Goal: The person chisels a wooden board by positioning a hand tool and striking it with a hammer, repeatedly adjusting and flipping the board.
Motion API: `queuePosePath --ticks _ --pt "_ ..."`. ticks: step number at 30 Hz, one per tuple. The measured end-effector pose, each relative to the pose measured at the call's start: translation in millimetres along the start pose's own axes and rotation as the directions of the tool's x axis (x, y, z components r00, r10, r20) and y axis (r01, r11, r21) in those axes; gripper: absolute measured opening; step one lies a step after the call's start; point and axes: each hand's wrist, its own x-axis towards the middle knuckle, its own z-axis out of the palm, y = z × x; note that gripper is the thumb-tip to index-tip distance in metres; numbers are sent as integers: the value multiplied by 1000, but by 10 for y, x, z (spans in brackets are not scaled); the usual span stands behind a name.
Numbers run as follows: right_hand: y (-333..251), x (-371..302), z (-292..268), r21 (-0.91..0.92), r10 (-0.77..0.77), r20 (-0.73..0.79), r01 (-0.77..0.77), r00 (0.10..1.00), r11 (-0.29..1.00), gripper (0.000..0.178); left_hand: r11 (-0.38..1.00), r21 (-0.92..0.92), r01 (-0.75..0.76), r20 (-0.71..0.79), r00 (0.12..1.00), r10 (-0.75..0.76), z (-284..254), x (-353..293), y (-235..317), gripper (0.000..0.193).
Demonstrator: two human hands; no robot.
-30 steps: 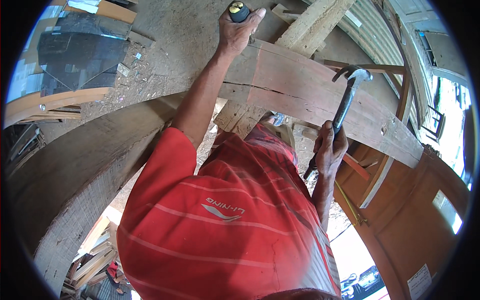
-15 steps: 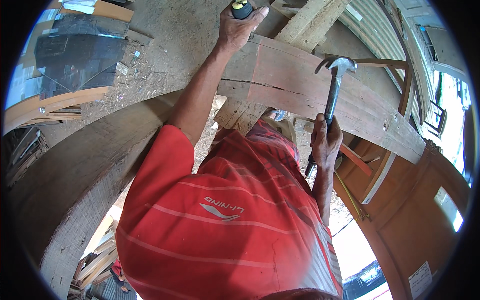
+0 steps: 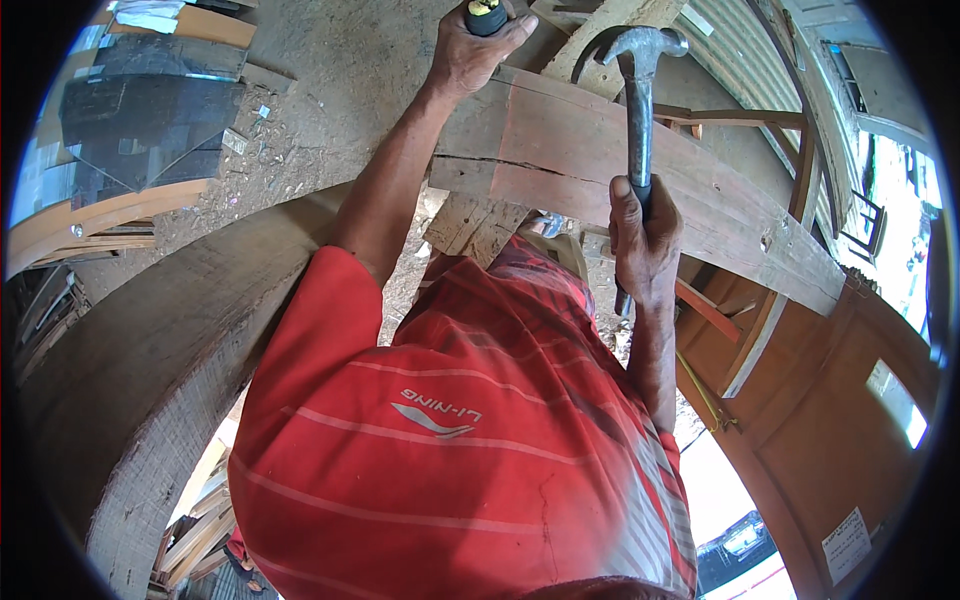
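Work in hand: judging by the two tools, a hammering step at the plank's left end, with the hammer held clear and no blow landing.
Thick timber (image 3: 200, 270): runs down the left side, its upper end passing behind the left arm (image 3: 380, 190).
Brown panel (image 3: 830, 410): at the right, near the plank's right end.
Plank (image 3: 620, 150): lies crosswise, a dark crack running in from its left part; a wooden block (image 3: 475, 228) shows at the near edge there.
Hammer (image 3: 639, 120): stands upright in view across the plank, head reaching past the far edge, claw toward the left, flat face toward the right, well apart from the dark handle.
Right hand (image 3: 648, 235): wrapped around the hammer's grip, thumb up along it, over the plank's near edge in view.
Left hand (image 3: 470, 55): closed around the dark handle, by the plank's far edge toward its left end.
Dark handle (image 3: 487, 20): yellow top showing above the fist; the lower end is hidden, so what it bears on cannot be told.
Next move: would seem to call for a steady left fist, fingers clear of the yellow top, and the flat face, not the claw, turned toward it.
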Motion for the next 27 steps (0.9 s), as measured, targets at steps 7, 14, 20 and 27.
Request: queuePosePath --ticks 7,14,20,27 --pt "22 -17 31 -22 28 9 -28 1000 999 46 1000 -18 -10 -17 1000 10 6 11 -17 20" --pt "113 -10 35 -28 53 29 -52 998 998 46 999 -49 -7 27 1000 9 -14 15 -31 18" --pt "-140 55 34 -34 65 62 -63 996 997 53 999 41 -32 22 999 31 48 -5 -1 11" --pt "-400 135 153 -6 1 113 0 994 1000 54 993 3 -120 32 992 120 -60 -34 -80 14"
